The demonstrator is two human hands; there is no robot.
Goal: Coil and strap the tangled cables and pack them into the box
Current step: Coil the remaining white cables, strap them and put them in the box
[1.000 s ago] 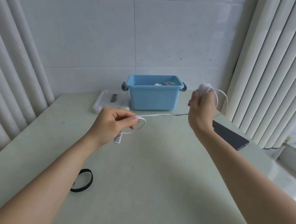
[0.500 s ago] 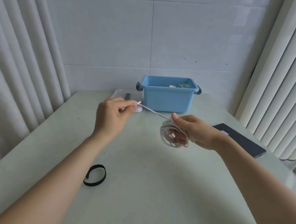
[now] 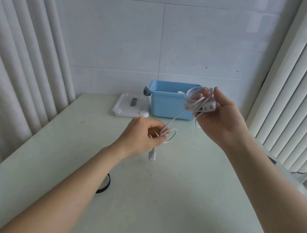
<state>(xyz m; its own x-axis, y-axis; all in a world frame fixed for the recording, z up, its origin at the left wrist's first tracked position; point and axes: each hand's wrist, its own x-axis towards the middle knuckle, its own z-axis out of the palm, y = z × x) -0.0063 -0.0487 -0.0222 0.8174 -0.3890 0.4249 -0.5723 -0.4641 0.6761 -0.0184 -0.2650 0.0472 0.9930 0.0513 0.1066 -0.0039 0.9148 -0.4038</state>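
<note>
The right hand [image 3: 222, 119], raised at the far right in front of the light-blue plastic box [image 3: 166, 106], has its fingers curled round a coil of thin white cable [image 3: 192, 103] and its white 2-slot plug block [image 3: 209, 108]. 1 strand runs down to the left hand [image 3: 141, 136], whose fingertips pinch it. A small white connector [image 3: 152, 155] dangles below that hand. A black strap loop [image 3: 107, 183] lies near left on the pale green table [image 3: 158, 202]. A white plastic lid [image 3: 129, 105] lies just left of the box.
</note>
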